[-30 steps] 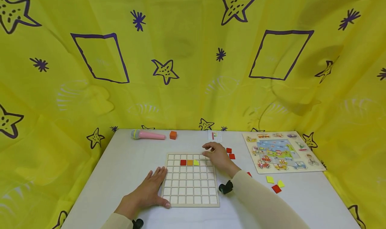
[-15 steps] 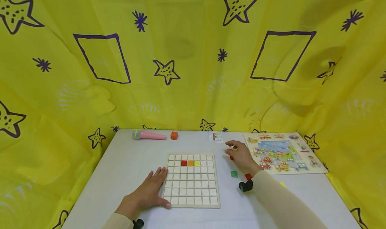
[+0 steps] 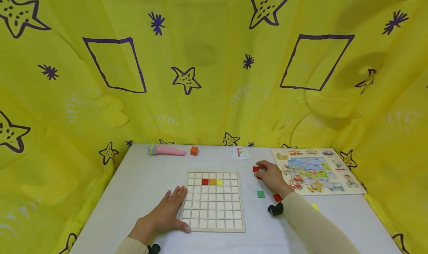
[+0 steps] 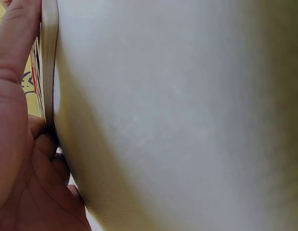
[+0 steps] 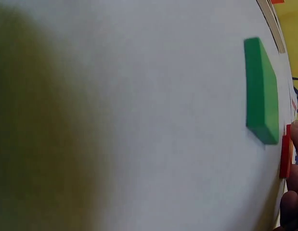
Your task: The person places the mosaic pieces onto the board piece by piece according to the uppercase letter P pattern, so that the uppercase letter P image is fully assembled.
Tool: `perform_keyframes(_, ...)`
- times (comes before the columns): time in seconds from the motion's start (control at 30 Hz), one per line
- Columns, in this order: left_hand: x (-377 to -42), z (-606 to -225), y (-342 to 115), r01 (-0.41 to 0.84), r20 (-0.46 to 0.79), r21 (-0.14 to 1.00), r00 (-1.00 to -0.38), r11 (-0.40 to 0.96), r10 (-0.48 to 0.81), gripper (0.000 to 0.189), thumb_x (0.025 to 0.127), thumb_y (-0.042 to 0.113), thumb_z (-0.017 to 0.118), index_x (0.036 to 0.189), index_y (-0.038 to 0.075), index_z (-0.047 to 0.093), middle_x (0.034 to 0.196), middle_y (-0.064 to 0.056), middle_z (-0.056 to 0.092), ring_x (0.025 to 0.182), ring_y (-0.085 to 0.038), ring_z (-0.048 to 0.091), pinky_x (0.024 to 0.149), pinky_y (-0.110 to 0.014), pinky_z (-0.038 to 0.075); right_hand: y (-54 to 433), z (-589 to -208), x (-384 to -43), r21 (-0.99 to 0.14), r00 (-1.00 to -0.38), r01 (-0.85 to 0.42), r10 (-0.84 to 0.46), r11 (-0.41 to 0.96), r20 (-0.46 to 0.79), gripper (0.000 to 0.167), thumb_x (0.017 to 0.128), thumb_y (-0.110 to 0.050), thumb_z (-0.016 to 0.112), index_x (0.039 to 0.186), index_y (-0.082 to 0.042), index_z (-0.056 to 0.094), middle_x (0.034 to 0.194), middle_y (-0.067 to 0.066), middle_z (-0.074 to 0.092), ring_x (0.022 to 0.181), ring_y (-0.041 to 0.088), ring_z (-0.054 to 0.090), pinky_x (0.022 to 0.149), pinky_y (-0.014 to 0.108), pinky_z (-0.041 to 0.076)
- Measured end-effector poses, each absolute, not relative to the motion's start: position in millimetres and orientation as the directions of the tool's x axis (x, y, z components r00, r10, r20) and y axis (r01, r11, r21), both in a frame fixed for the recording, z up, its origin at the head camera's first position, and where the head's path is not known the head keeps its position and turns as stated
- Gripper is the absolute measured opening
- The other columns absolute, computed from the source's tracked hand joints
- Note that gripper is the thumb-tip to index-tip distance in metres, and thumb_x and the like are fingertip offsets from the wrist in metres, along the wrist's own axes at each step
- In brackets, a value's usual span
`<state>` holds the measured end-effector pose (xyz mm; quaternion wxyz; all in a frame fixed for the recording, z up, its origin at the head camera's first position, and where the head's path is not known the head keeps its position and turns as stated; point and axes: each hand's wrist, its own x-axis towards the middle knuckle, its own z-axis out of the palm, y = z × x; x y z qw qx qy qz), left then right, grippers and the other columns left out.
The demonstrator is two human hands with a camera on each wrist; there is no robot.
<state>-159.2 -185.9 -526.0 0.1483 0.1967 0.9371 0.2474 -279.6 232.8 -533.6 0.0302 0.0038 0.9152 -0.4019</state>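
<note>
My left hand (image 3: 164,215) rests along the left side of a wooden grid board (image 3: 214,204). Its fingers lie straight at that edge, with the thumb at the near left corner. One row of the board holds a red tile (image 3: 205,181), an orange tile (image 3: 212,181) and a yellow piece (image 3: 219,182) with one corner cut away. To the right of the board, my right hand (image 3: 274,177) is down by loose red tiles (image 3: 255,169), thumb and forefinger curved around one. Whether they pinch it I cannot tell. A green tile (image 5: 257,91) lies closer to me.
Another red tile (image 3: 277,197) and a yellow piece (image 3: 315,207) lie by the right sleeve. A patterned card (image 3: 240,152), an orange cube (image 3: 194,150) and a pink toy microphone (image 3: 170,151) are at the back. A picture puzzle (image 3: 347,168) lies at the right.
My right hand has left the board's far right corner, moved right, and come down to the loose red tiles. The green tile now shows. My left hand stays at the board.
</note>
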Motion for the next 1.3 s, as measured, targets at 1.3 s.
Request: perform_keyframes(1.3, -155.4, -519.6, -185.3, 0.304, -0.165, 0.537, -0.877, 0.787, 0.451, 0.137, 0.065, 0.062, 0.093, 0.164, -0.006, 0.025, 0.173, -0.024, 0.023, 0.163, -0.042, 0.016, 0.132, -0.063, 0.009, 218.5, -529.3, -280.7, -0.796, -0.999, 0.016, -0.029, 0.605, -0.043, 0.028, 0.101, -0.013, 0.07, 0.128, -0.007, 0.071, 0.114, 0.013, 0.07, 0.092, 0.023, 0.061, 0.074, 0.027, 0.053)
